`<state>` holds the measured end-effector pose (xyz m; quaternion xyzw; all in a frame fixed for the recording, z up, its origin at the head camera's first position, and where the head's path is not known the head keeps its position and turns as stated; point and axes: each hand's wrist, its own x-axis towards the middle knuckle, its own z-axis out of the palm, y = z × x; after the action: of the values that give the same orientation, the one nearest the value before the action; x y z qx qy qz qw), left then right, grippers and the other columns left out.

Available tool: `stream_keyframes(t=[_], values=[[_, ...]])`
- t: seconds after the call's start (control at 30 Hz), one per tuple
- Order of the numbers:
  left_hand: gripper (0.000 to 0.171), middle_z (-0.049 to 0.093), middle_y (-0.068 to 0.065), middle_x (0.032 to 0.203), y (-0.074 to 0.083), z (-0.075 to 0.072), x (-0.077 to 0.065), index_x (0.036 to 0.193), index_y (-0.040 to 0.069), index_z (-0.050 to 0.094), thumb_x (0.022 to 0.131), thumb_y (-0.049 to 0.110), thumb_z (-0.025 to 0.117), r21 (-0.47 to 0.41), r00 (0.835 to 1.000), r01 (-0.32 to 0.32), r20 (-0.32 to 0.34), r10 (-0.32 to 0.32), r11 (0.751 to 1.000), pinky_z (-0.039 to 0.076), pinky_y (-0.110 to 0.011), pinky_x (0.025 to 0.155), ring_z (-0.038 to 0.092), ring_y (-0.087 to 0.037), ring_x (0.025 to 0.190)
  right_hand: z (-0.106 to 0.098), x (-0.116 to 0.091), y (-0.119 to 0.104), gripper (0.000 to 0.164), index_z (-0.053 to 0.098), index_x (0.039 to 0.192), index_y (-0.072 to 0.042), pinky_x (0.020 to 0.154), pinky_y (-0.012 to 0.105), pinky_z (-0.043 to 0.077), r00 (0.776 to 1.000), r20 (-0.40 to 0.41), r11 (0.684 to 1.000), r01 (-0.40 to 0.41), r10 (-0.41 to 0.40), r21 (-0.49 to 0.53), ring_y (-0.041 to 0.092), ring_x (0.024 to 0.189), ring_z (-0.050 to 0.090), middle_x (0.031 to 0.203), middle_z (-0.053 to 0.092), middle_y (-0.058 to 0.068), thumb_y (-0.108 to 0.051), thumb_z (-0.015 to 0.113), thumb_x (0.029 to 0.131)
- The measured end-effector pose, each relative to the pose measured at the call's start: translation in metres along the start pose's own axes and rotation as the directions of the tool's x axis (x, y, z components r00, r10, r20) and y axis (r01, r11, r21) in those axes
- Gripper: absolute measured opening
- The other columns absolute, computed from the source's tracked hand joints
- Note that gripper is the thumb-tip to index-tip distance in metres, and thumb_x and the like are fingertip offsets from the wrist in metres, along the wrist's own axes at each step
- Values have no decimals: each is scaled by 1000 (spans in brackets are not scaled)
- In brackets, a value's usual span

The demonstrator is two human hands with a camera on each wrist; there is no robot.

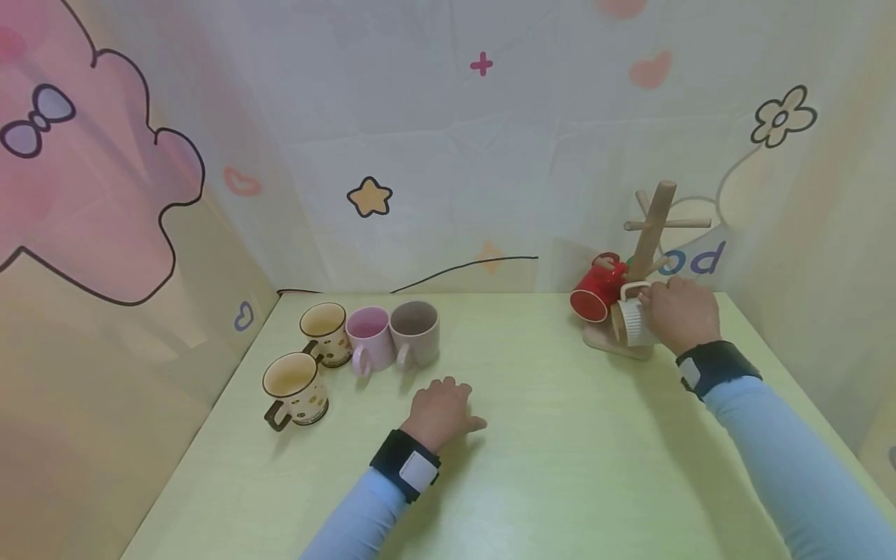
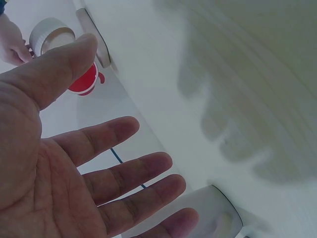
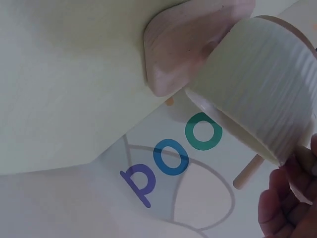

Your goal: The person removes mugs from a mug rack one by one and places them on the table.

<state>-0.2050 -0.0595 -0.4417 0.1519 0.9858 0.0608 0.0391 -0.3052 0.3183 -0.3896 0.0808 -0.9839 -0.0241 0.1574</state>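
Observation:
At the right, my right hand point(image 1: 682, 315) grips a white ribbed mug point(image 1: 635, 323) beside a wooden mug tree point(image 1: 652, 233). The mug lies tipped sideways, its handle uppermost, close over the tree's base point(image 3: 173, 54). In the right wrist view, curled fingers point(image 3: 277, 208) pinch the mug near one edge. A red mug point(image 1: 591, 303) hangs tilted on the tree, just left of the white one. My left hand point(image 1: 439, 414) hovers over the table with fingers spread, holding nothing, in front of a grey mug point(image 1: 420, 334).
Left of the grey mug stands a pink mug point(image 1: 369, 342). Two spotted cream mugs with dark handles, one behind point(image 1: 329, 342) and one nearer point(image 1: 297, 393), stand farther left. A printed curtain point(image 1: 434, 179) rises behind the pale table point(image 1: 532, 467). Bare pegs point(image 1: 689, 223) stick out from the tree's upper part.

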Motion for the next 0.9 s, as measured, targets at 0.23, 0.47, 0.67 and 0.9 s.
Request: stream_keyframes(t=[0.23,0.47,0.67,0.9], values=[[52,60,-9,95,-1,2,1,111,10,67,81,51,76,3,1000,-6,-9,6,1000,51,-44,73,60,-29,87,12,-12,7,75,60,114,11,61,59,50,976,-5,952,-213,219,220,49,80,57,93,61,32,-60,44,98],[52,60,-9,97,-1,3,1,112,10,67,81,52,76,-2,1000,-5,-12,5,1000,51,-45,74,60,-30,89,16,-29,9,103,35,142,14,83,70,43,906,153,809,-421,395,409,61,114,43,130,42,45,-75,32,92],[53,60,-10,98,0,3,0,114,10,67,81,51,77,-15,1000,-3,-6,3,1000,50,-45,75,60,-30,90,23,-43,11,111,17,145,21,94,70,38,855,305,708,-518,420,479,63,121,38,135,34,49,-76,27,92],[53,60,-10,96,0,2,0,113,10,67,81,50,77,-15,1000,-2,-5,2,1000,50,-45,75,59,-30,89,27,-52,3,115,6,145,23,105,68,26,776,505,588,-623,378,516,64,133,22,146,16,48,-79,20,91]])
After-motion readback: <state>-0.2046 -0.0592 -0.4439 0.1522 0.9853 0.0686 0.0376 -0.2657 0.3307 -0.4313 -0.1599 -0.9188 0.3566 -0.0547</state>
